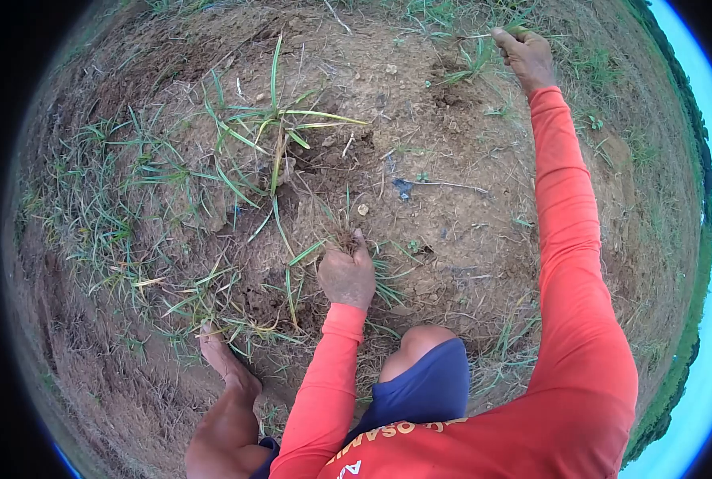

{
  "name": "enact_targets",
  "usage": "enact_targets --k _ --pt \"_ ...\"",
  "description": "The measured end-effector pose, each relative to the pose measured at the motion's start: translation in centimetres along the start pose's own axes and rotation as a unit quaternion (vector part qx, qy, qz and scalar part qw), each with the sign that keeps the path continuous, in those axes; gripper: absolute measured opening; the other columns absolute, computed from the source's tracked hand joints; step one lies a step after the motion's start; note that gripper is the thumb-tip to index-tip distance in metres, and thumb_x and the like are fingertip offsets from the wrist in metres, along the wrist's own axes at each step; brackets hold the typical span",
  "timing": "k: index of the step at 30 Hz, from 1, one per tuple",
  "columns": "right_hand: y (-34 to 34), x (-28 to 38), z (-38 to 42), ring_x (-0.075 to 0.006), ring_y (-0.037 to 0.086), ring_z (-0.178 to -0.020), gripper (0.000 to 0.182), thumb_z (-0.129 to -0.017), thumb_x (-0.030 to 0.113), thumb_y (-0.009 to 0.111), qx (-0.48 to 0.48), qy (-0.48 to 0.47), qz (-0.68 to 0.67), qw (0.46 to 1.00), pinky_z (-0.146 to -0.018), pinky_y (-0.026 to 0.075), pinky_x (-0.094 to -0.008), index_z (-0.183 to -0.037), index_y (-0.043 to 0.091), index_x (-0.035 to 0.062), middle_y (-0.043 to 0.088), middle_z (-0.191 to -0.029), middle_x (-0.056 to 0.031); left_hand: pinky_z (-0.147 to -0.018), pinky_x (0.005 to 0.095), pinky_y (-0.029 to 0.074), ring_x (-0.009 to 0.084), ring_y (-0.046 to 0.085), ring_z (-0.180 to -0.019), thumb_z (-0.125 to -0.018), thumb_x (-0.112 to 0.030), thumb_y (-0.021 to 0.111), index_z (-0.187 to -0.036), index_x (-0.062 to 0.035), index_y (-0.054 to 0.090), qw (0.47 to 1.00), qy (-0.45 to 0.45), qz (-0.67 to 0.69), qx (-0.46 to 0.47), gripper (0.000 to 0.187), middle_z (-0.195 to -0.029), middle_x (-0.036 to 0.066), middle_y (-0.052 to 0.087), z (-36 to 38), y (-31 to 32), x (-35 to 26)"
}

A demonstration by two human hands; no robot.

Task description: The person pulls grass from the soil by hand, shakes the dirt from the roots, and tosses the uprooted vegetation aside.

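Observation:
My left hand [347, 275] is closed around a small grass clump [341, 233] with brown, root-like strands, low over the soil near the middle. Green blades show on both sides of the fist. At the upper right, my right hand [527, 57] is closed, with thin grass blades [522, 32] between thumb and fingers. A green tuft [474, 64] grows just left of it. Up and left of my left hand, a larger grass plant [280, 120] with green and yellowing leaves stands beside loose dark soil.
Dense grass [104, 227] covers the left side. My bare foot [222, 355] rests at the lower left, and my bent knee [424, 343] is below the middle. A twig [452, 187], a dark blue scrap [404, 189] and a small stone [363, 210] lie on the soil.

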State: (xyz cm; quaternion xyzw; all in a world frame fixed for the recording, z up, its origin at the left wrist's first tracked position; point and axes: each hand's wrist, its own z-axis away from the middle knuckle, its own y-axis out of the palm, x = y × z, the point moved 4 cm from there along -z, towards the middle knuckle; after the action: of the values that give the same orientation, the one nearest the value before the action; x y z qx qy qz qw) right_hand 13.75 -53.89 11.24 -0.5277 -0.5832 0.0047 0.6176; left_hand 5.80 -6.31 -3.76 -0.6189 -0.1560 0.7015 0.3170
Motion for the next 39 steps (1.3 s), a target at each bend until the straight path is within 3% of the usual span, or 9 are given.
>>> enact_targets --k 4,10,20,23,26,31,34,36,39 --pt "7.8 -4.8 -2.1 -0.0323 0.074 -0.082 0.029 -0.094 0.028 0.066 0.088 -0.131 0.402 0.902 -0.072 0.057 -0.0414 -0.093 0.073 -0.0007 0.075 -0.087 -0.0177 -0.069 0.0562 0.052 0.0490 0.068 -0.073 -0.096 -0.040 0.066 -0.086 0.0076 0.063 1.000 0.010 -0.012 -0.009 0.049 -0.073 0.030 0.067 0.0 -0.1 -0.7" --pt "10.5 -8.7 -3.7 -0.0398 0.065 -0.122 0.034 -0.091 0.019 0.060 0.281 0.069 0.501 0.816 -0.100 0.054 -0.0456 -0.118 0.075 0.0027 0.067 -0.131 -0.0227 -0.070 0.0552 0.054 0.0484 0.068 -0.074 -0.097 -0.042 0.065 -0.090 0.0066 0.063 0.999 0.004 -0.044 0.003 0.049 -0.074 0.030 0.067 -0.1 0.4 0.3" --pt "6.4 -6.4 -5.4 -0.0407 0.070 -0.109 0.042 -0.094 0.035 0.060 0.211 0.086 0.450 0.863 -0.092 0.055 -0.0482 -0.107 0.075 -0.0021 0.071 -0.116 -0.0274 -0.072 0.0551 0.054 0.0486 0.069 -0.077 -0.095 -0.040 0.066 -0.091 0.0059 0.062 0.997 0.002 -0.075 0.009 0.046 -0.078 0.030 0.068 -0.5 -0.5 -0.4" --pt "3.3 -5.1 -9.7 -0.0425 0.069 -0.097 0.050 -0.096 0.043 0.059 0.304 -0.096 0.579 0.750 -0.086 0.053 -0.0497 -0.097 0.074 -0.0046 0.072 -0.101 -0.0285 -0.072 0.0549 0.054 0.0486 0.069 -0.078 -0.095 -0.039 0.067 -0.092 0.0055 0.062 0.996 -0.026 -0.071 0.038 0.044 -0.079 0.030 0.068 0.4 -0.3 -0.6" --pt "-0.2 -6.5 -12.5 -0.0424 0.067 -0.092 0.054 -0.098 0.047 0.055 0.250 -0.161 0.543 0.786 -0.083 0.052 -0.0485 -0.091 0.072 -0.0040 0.070 -0.092 -0.0275 -0.073 0.0553 0.054 0.0491 0.069 -0.080 -0.096 -0.040 0.066 -0.096 0.0050 0.063 0.998 -0.025 -0.054 0.034 0.045 -0.080 0.031 0.068 -0.2 0.0 -0.4" --pt "-5.1 2.8 -5.9 -0.0195 0.057 -0.069 0.044 -0.097 0.040 0.068 0.155 -0.050 0.306 0.938 -0.064 0.044 -0.0415 -0.082 0.068 -0.0012 0.060 -0.071 -0.0073 -0.076 0.0559 0.054 0.0496 0.069 -0.085 -0.097 -0.042 0.065 -0.097 0.0057 0.064 0.995 -0.038 -0.086 0.037 0.048 -0.085 0.032 0.069 -0.2 -0.4 -0.9" --pt "-2.0 2.1 0.4 -0.0214 0.058 -0.069 0.041 -0.097 0.038 0.068 0.159 0.114 -0.086 0.977 -0.065 0.045 -0.0413 -0.083 0.068 -0.0008 0.060 -0.071 -0.0092 -0.079 0.0564 0.053 0.0507 0.068 -0.088 -0.097 -0.044 0.065 -0.097 0.0068 0.064 0.999 -0.008 -0.041 0.021 0.051 -0.088 0.034 0.069 -0.5 0.4 0.3" --pt "1.8 -3.7 3.5 -0.0219 0.060 -0.071 0.041 -0.097 0.039 0.067 0.192 -0.054 0.512 0.836 -0.068 0.046 -0.0412 -0.082 0.068 0.0002 0.060 -0.072 -0.0104 -0.079 0.0560 0.053 0.0515 0.068 -0.088 -0.097 -0.044 0.066 -0.096 0.0077 0.064 0.998 -0.023 -0.038 0.036 0.052 -0.089 0.034 0.069 -0.7 0.2 -0.2" --pt "-2.7 0.9 9.1 -0.0327 0.070 -0.087 0.040 -0.098 0.040 0.063 0.145 0.035 0.251 0.956 -0.082 0.052 -0.0453 -0.101 0.075 0.0022 0.073 -0.093 -0.0181 -0.079 0.0521 0.052 0.0502 0.068 -0.088 -0.098 -0.041 0.065 -0.093 0.0102 0.065 0.998 -0.026 0.026 0.057 0.052 -0.087 0.035 0.068 -1.4 -0.7 -0.5"
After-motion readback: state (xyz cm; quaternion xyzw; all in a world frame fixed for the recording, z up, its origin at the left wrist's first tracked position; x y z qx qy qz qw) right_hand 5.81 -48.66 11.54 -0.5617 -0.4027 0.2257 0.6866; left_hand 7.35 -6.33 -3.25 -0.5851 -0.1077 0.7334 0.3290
